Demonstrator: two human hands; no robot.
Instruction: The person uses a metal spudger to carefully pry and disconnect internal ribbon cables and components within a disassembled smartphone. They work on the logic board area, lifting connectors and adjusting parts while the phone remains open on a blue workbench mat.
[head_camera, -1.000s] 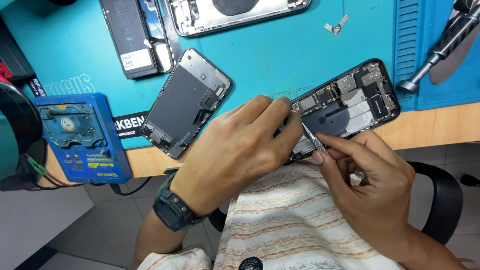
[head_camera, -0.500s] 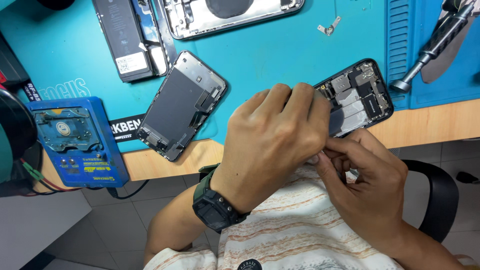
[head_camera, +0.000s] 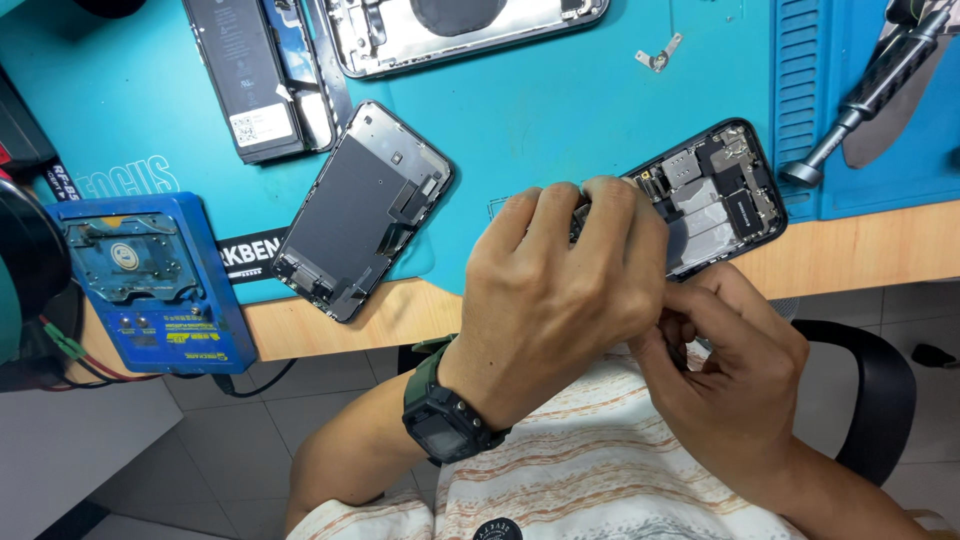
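Observation:
An opened black phone (head_camera: 715, 200) lies at the near edge of the teal mat (head_camera: 540, 120), its inner parts showing. My left hand (head_camera: 570, 280), with a dark wristwatch, is curled over the phone's near end and covers it. My right hand (head_camera: 730, 370) is just below and to the right, its fingers pinched together against the left hand. The thin metal tool it held a moment ago is hidden behind my left hand.
A detached screen panel (head_camera: 360, 215) lies left of my hands, with a battery (head_camera: 245, 75) and a back housing (head_camera: 470, 25) further back. A blue box device (head_camera: 150, 280) sits at the left, a screwdriver (head_camera: 870, 90) at the right, and a small metal bracket (head_camera: 658, 55) on the mat.
My left hand has slid right and up over the phone's near end. My right hand has closed in under it, so the thin tool no longer shows.

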